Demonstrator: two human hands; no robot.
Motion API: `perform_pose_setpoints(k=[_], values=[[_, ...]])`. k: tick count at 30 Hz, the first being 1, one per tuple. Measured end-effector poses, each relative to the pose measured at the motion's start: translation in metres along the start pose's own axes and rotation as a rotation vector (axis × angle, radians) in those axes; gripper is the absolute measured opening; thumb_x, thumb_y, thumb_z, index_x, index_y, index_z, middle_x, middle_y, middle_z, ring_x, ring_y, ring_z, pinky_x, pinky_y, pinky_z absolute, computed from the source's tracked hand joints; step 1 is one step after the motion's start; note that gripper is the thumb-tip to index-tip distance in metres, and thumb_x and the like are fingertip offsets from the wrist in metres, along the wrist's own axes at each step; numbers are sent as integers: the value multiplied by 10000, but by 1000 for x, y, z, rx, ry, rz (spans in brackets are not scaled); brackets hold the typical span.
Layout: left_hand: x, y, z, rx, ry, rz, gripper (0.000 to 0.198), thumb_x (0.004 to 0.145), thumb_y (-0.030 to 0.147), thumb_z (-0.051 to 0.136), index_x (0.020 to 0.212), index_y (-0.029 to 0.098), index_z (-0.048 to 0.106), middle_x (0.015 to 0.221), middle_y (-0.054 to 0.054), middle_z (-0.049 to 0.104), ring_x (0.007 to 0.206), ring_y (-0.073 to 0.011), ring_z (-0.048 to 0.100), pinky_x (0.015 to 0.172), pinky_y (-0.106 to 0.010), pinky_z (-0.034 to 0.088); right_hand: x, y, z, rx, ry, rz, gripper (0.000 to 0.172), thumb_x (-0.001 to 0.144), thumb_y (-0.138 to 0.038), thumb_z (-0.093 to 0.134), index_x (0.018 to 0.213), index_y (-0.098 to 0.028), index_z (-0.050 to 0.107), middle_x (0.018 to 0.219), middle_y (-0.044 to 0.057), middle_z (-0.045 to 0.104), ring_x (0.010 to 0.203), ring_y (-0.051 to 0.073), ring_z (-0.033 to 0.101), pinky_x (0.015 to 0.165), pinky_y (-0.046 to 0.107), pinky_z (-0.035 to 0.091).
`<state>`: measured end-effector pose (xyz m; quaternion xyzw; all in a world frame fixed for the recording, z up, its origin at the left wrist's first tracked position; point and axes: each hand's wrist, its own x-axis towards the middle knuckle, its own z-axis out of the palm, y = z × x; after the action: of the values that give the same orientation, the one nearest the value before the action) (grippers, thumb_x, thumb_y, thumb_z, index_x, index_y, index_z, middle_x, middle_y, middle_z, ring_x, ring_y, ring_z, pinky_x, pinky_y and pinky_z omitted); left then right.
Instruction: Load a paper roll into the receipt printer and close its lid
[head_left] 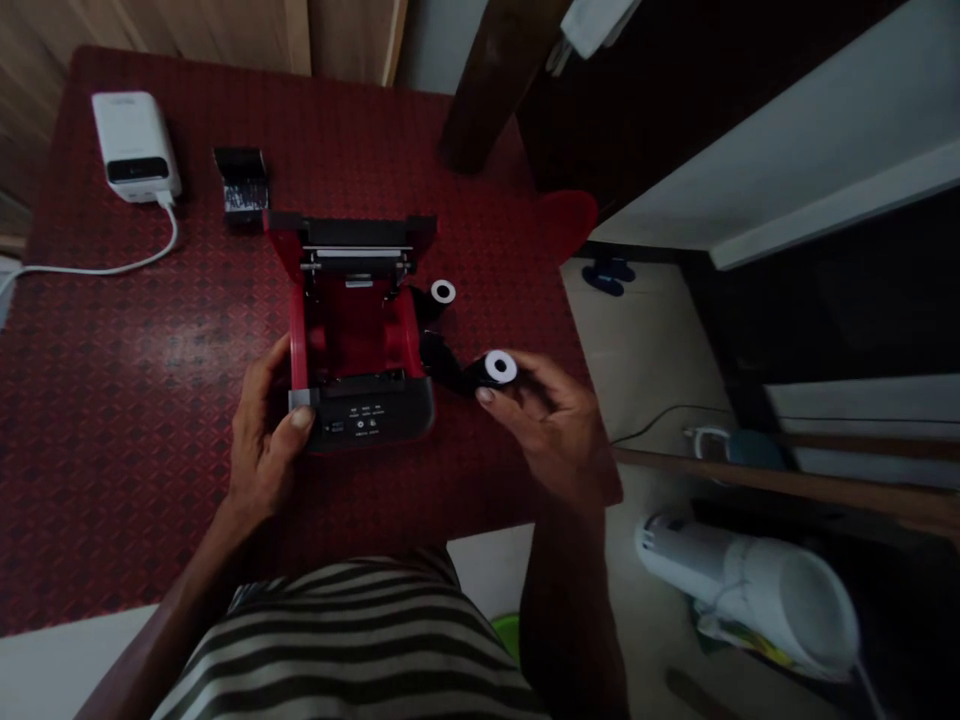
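A red and black printer [367, 415] stands on the table with its lid tipped up at the back, and its red inner bay lies bare. My left hand [266, 430] grips the printer's near left corner, thumb on top and fingers along the side. Off the printer's right side, my right hand [551, 415] holds a black ribbon roll [499, 368] with a white core end facing up. Dark film trails from this roll toward the printer. A second roll with a white end [442, 293] sits close beside the printer's right wall.
At the back left lies a white power bank [139, 150] with a white cable [112, 270] plugged in. A small black object [244, 185] sits behind the printer. A dark wooden post [480, 95] rises at the back of the red patterned table [135, 400].
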<state>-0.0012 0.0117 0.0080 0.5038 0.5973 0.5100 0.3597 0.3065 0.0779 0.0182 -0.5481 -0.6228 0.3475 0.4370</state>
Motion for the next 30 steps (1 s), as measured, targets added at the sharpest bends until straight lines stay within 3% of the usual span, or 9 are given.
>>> perform_pose_setpoints(k=[4,8,14,19,25,27,30], values=[[2,-7,1,32,44,33,742,1096,809,708,1637,304,755,1566,-119,781,1431,-428,738,1239,-588,615,-10,23,15,45,-140,87,332,905,-313,876,1235,-280,891,1116,35,927,839,205,790,762,344,642],[6,-15,2,102,86,116,841,1062,887,677,1590,239,772,1417,-146,830,1290,-423,789,1124,-597,673,-9,20,20,-34,-291,56,347,921,-243,801,1251,-285,898,1197,49,937,879,211,790,835,371,651],[4,-20,1,91,76,111,753,1082,836,673,1603,299,766,1316,-104,835,1249,-389,785,1130,-567,668,-9,14,9,-75,-403,6,325,987,-240,802,1289,-298,907,1223,57,939,1025,260,847,979,462,705],[4,-22,0,87,74,133,734,1104,807,675,1626,297,760,1378,-105,836,1280,-390,790,1131,-567,663,-14,14,1,-81,-440,18,494,1008,-252,809,1497,-297,858,1465,85,913,1317,316,862,1216,592,675],[4,-19,0,95,68,142,795,1114,825,663,1662,254,744,1504,-131,830,1318,-400,795,1107,-564,672,-11,3,-32,-10,-549,159,789,937,-402,1006,1680,-335,750,1698,134,795,1266,325,886,1143,582,732],[4,-18,-1,91,46,133,772,1128,814,658,1679,280,734,1535,-121,821,1354,-408,789,1137,-577,666,0,0,-39,48,-506,183,763,920,-471,1042,1627,-342,787,1630,122,837,1320,336,872,1138,559,735],[4,-17,-3,94,18,131,749,1140,803,648,1693,303,722,1573,-114,808,1382,-416,782,1164,-596,666,31,6,-30,58,-288,154,463,1008,-500,942,1430,-323,869,1446,93,907,1306,322,869,1150,547,718]])
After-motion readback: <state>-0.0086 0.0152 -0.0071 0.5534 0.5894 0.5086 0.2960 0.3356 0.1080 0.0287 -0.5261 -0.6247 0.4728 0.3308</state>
